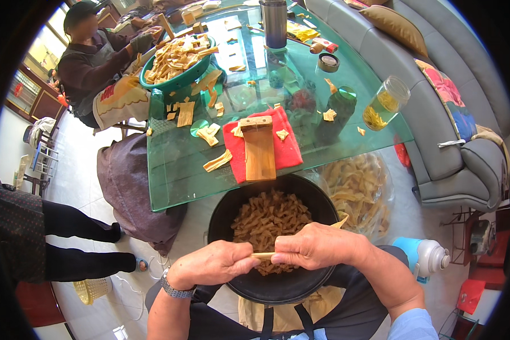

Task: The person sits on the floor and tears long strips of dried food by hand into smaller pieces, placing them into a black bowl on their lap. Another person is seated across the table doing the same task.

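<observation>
Between my left hand (218, 262) and my right hand (309, 247), a pale yellow dried strip (262, 256) is stretched level. Each hand pinches one end, with a short gap between the fists. Another piece of strip sticks out past the back of my right hand. Below them, a round black pot (221, 218) sits between my knees, holding many short brown cut pieces (272, 218). At the table edge just beyond the pot, a wooden board with a raised crosspiece (259, 153) lies on a red cloth (286, 136).
Strip scraps (217, 161) litter the glass table (175, 175). Across it, a person (90, 62) sits by a green basin (178, 82) heaped with strips. A clear bag of strips (360, 192), a blue-and-white flask (419, 255), a glass jar (386, 102) and a grey sofa (436, 153) are on my right. Another person's legs (79, 243) stand left.
</observation>
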Demonstrator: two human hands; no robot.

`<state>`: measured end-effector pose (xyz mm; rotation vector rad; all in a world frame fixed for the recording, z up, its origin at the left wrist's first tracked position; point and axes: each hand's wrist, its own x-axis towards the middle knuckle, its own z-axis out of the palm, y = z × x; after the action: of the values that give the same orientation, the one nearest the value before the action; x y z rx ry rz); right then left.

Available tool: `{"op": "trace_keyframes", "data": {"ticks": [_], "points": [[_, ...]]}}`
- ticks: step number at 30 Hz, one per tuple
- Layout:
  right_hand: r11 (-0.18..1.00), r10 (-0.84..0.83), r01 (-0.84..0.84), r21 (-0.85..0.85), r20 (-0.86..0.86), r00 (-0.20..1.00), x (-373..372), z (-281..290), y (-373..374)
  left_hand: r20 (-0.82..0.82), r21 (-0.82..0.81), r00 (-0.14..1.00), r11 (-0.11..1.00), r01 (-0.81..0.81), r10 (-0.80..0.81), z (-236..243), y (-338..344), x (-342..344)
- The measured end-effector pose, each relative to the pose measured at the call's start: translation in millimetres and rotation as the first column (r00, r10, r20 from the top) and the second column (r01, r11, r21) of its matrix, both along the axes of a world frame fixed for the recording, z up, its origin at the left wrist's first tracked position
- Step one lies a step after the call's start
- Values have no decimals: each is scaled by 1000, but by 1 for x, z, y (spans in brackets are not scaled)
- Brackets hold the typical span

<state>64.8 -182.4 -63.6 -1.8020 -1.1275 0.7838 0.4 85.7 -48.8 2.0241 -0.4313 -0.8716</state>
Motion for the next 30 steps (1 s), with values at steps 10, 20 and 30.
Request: {"op": "trace_keyframes", "data": {"ticks": [10, 20, 30], "points": [[828, -560, 445, 341, 476, 679, 58, -23, 16, 461, -262, 756, 886, -384, 464, -10, -6, 66], [778, -575, 599, 188, 596, 560, 90, -42, 29, 414, -250, 591, 711, -658, 692, -38, -22, 108], [832, -554, 389, 396, 554, 622, 60, -16, 28, 183, -109, 676, 698, -707, 714, -22, -18, 66]]}}
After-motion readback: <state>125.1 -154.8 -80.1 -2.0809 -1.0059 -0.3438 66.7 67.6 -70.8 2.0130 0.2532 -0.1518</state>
